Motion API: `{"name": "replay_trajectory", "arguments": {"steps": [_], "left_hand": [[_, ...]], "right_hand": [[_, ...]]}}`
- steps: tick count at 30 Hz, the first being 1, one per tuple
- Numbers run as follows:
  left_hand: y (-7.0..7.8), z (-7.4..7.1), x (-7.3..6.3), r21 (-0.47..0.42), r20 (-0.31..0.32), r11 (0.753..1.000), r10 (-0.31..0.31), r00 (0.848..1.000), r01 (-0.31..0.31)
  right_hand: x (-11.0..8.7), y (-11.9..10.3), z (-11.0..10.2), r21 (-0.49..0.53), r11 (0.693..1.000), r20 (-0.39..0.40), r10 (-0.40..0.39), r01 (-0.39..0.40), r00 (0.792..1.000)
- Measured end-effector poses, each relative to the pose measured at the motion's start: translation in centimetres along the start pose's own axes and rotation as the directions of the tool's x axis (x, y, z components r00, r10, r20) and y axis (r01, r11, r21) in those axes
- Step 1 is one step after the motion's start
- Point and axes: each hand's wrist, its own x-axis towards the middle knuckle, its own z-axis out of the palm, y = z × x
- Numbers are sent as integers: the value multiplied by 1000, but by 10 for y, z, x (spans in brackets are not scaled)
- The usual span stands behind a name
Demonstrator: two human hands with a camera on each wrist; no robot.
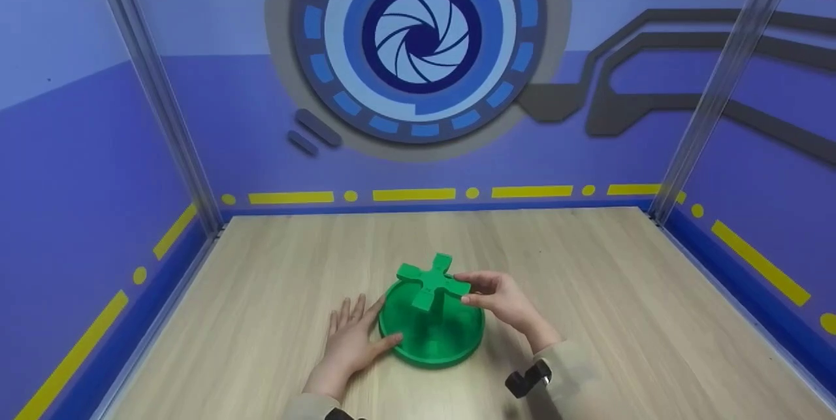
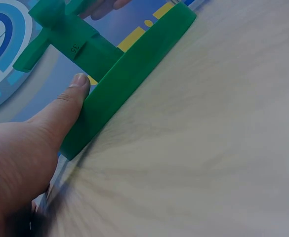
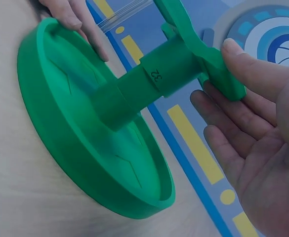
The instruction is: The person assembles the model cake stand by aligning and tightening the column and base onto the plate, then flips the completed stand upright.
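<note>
A green round base with a raised rim sits on the wooden table. From its middle rises a stepped green post marked with the number 32. A green four-armed cross piece tops the post. My left hand lies at the base's left side, fingers spread, with the thumb against the rim. On the other side, my right hand pinches one arm of the cross piece between thumb and fingers. Whether the cross piece is seated on the post or loose, I cannot tell.
The light wooden table is bounded by blue printed panels at the back and sides. Metal corner posts stand at the back left and back right. A black device is worn on the right wrist.
</note>
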Motion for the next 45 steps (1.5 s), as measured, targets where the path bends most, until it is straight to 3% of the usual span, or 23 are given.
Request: {"name": "replay_trajectory", "arguments": {"steps": [13, 31, 45], "left_hand": [[0, 2, 2, -18, -4, 1000, -6, 1000, 5], [-2, 3, 3, -20, -9, 1000, -14, 1000, 13], [0, 4, 2, 1, -26, 1000, -7, 1000, 7]], "right_hand": [[-8, 0, 16, 55, 998, -103, -29, 35, 994], [-12, -10, 30, -65, 997, -199, -42, 29, 979], [-13, -16, 39, -66, 998, -255, -16, -1, 967]]}}
